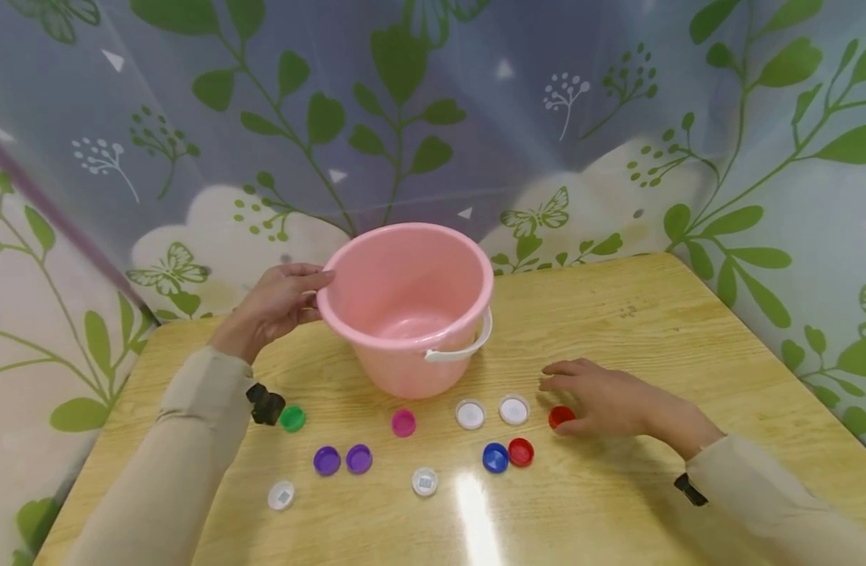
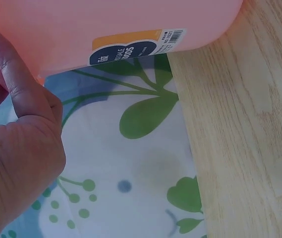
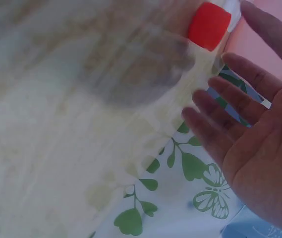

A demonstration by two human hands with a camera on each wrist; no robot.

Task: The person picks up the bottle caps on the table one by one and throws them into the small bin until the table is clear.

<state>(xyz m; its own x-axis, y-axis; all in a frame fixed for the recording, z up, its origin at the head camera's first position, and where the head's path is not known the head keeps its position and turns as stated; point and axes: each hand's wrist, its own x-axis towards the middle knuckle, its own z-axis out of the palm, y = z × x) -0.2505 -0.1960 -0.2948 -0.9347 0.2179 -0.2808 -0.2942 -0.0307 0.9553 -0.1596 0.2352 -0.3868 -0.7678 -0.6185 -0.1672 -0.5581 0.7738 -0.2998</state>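
Note:
A pink bucket (image 1: 412, 369) with a white handle (image 1: 464, 350) stands on the table, tipped slightly toward me. At its left rim my left hand (image 1: 273, 306) pinches the edge, thumb over the lip and fingers beneath it. The left wrist view shows that hand (image 2: 22, 129) at the rim and a label (image 2: 136, 47) on the bucket's side. My right hand (image 1: 606, 401) reaches over a red bottle cap (image 1: 562, 417), fingers spread and partly covering it. In the right wrist view the red cap (image 3: 209, 26) sits just off the fingertips, with the palm (image 3: 259, 148) holding nothing.
Several caps lie in front of the bucket: green (image 1: 292, 418), purple (image 1: 327, 461), pink (image 1: 404, 423), blue (image 1: 495, 457), another red one (image 1: 521, 452) and white ones (image 1: 514, 409). A patterned cloth (image 1: 419, 118) hangs behind the wooden table (image 1: 603, 314).

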